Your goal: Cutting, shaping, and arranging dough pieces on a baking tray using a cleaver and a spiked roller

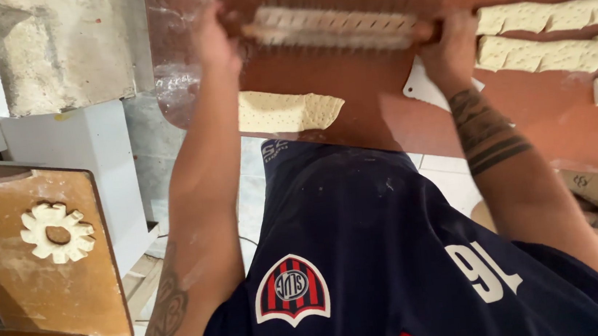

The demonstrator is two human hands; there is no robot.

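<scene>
Both hands [217,41] [452,47] grip a spiked roller [333,26] over the dough strip [290,110].

Pale cream dough strips [544,15], dotted with holes, lie on a reddish-brown table [351,97]; the shirt [388,254] is navy.

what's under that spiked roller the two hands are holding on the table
A strip of pale dough lies under the spiked roller on the reddish table. The left hand and right hand cover its ends; its underside is hidden.
</scene>
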